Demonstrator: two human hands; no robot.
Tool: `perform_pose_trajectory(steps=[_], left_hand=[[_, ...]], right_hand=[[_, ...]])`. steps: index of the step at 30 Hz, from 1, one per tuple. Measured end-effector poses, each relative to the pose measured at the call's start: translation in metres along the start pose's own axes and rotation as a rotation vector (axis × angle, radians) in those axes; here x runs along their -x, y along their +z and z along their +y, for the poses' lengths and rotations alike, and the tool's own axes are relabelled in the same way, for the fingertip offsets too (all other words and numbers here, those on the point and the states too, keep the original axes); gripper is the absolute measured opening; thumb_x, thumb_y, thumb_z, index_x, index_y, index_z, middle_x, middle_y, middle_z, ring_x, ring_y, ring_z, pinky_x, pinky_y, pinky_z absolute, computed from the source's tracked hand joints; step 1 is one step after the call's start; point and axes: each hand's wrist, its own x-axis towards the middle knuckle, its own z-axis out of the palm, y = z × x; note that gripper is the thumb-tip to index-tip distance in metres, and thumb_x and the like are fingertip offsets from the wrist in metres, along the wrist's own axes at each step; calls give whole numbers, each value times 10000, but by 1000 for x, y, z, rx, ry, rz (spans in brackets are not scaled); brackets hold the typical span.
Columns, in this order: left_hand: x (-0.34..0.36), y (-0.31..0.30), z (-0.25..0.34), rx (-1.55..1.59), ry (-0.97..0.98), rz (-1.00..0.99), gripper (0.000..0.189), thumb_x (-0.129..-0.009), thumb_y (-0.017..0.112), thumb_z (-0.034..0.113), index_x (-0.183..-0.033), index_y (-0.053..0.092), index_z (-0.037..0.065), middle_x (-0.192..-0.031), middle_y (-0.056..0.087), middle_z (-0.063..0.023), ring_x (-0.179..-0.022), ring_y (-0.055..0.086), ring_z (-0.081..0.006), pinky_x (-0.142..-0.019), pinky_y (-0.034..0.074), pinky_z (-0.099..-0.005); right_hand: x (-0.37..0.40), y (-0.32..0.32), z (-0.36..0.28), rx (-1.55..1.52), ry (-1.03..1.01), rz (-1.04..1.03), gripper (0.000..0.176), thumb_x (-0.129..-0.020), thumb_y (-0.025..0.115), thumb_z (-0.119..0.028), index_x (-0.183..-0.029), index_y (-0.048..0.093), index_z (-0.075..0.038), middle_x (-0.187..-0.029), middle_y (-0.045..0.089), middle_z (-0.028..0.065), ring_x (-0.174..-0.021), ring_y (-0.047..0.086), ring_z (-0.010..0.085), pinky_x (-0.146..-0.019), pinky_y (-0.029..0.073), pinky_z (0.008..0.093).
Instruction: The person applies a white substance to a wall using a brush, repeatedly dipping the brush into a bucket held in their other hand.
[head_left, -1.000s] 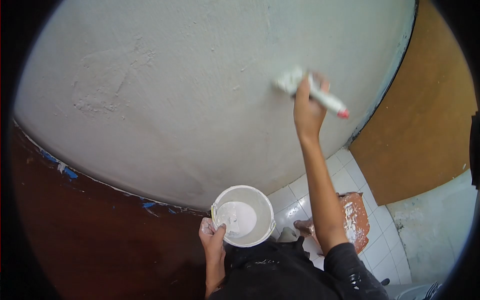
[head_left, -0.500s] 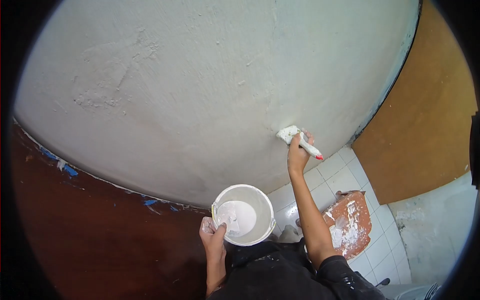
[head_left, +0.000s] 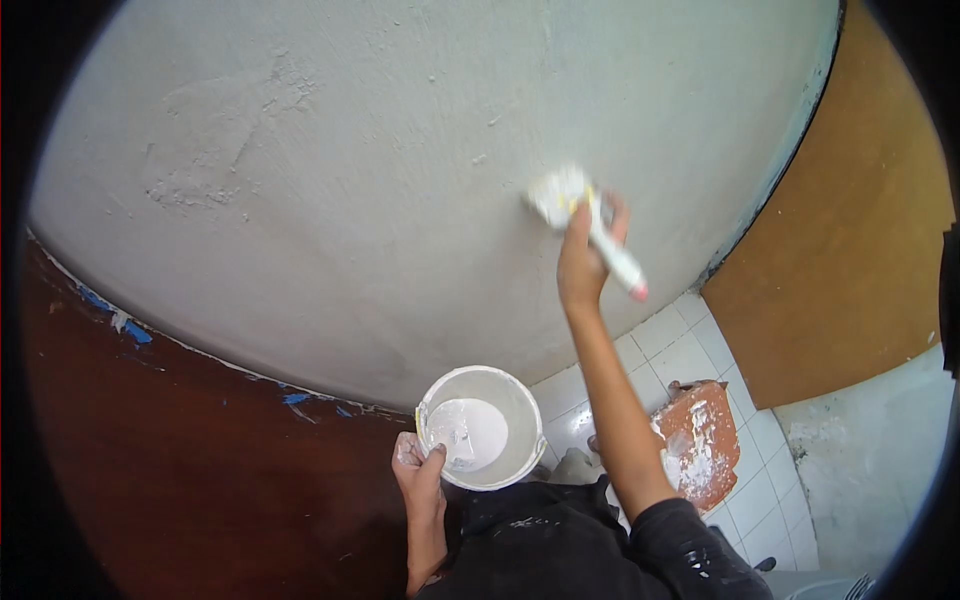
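Observation:
Gripped in my right hand (head_left: 588,255) is a wide paintbrush (head_left: 612,250) with a white handle and a reddish end. Its paint-coated bristles, smeared by motion, overlap the pale grey-white wall (head_left: 380,200) in this view. My left hand (head_left: 420,465) is closed on the rim of a white bucket (head_left: 528,405), thumb over the near left edge. White paint (head_left: 480,435) lies in the bottom of the bucket, which I hold close in front of my body.
A dark red-brown surface (head_left: 220,480) with blue flecks along its edge borders the wall at left. A paint-splattered reddish stool (head_left: 715,440) stands on white floor tiles (head_left: 662,330) at right. Beyond it is a brown panel (head_left: 840,230). Rough patches mark the wall's upper left.
My right hand has moved the paintbrush up and slightly left along the wall. The bucket and my left hand have shifted slightly left.

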Motion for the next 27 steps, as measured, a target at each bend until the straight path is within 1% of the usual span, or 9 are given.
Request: perform_pose_trajectory(steps=[1, 4, 7, 9, 14, 17, 21, 26, 27], left_hand=[[2, 0, 2, -8, -2, 8, 227, -793, 627, -77, -817, 470, 86, -787, 461, 32, -704, 437, -43, -647, 359, -213], [4, -4, -3, -40, -1, 9, 197, -791, 606, -85, -859, 496, 63, -830, 518, 4, -764, 508, -71, -720, 419, -244], [10, 0, -1, -61, -8, 11, 188, -791, 591, -90, -881, 508, 52, -853, 543, -10, -796, 539, -82, -754, 443, -254], [14, 6, 0, -64, -4, 12, 188, -792, 590, -91, -883, 508, 52, -857, 540, -10, -798, 535, -81, -755, 440, -250], [28, 22, -4, -37, 2, 19, 189, -797, 594, -88, -895, 511, 51, -863, 539, -12, -807, 530, -79, -765, 439, -245], [39, 40, -1, -27, -17, 58, 204, -807, 623, -81, -845, 489, 68, -813, 490, 21, -733, 471, -50, -676, 392, -221], [49, 51, -5, 8, -19, 45, 190, -824, 628, -71, -884, 502, 59, -824, 502, 19, -751, 491, -49, -692, 405, -218], [60, 52, -11, 58, 4, 13, 201, -827, 612, -100, -910, 508, 50, -890, 526, 2, -812, 506, -53, -745, 419, -215], [62, 52, -11, 72, 9, 8, 199, -828, 612, -100, -911, 508, 48, -889, 525, 3, -814, 508, -53, -747, 419, -215]], right_hand=[[24, -19, 29, -26, 165, 21, 439, -1012, 558, -211, -1365, 385, -16, -1139, 594, 134, -922, 603, 140, -731, 510, 281], [86, -68, 127, 189, 226, 165, 414, -1000, 570, -201, -1332, 422, -4, -1099, 619, 152, -943, 637, 213, -814, 527, 327], [110, -101, 151, 230, 494, 35, 418, -993, 578, -205, -1327, 435, 1, -1096, 636, 173, -957, 646, 233, -832, 527, 339], [108, -114, 157, 267, 549, -49, 437, -988, 598, -226, -1327, 443, 2, -1115, 640, 181, -956, 647, 226, -828, 527, 337], [85, -125, 80, 221, 517, -109, 418, -1007, 594, -267, -1310, 474, -5, -1074, 636, 132, -922, 631, 171, -770, 521, 300], [84, -148, 35, 158, 532, -127, 396, -1023, 573, -259, -1313, 478, -7, -1109, 617, 108, -935, 607, 142, -750, 506, 273], [105, -185, -4, 92, 593, -152, 414, -1030, 554, -267, -1333, 472, 3, -1218, 575, 111, -1012, 570, 136, -794, 491, 271], [143, -215, -56, 94, 678, -221, 409, -1036, 521, -247, -1345, 479, 17, -1213, 587, 127, -1050, 568, 144, -872, 482, 283], [150, -218, -65, 139, 653, -257, 414, -1036, 512, -253, -1356, 469, 6, -1164, 599, 120, -999, 582, 137, -829, 494, 272]])
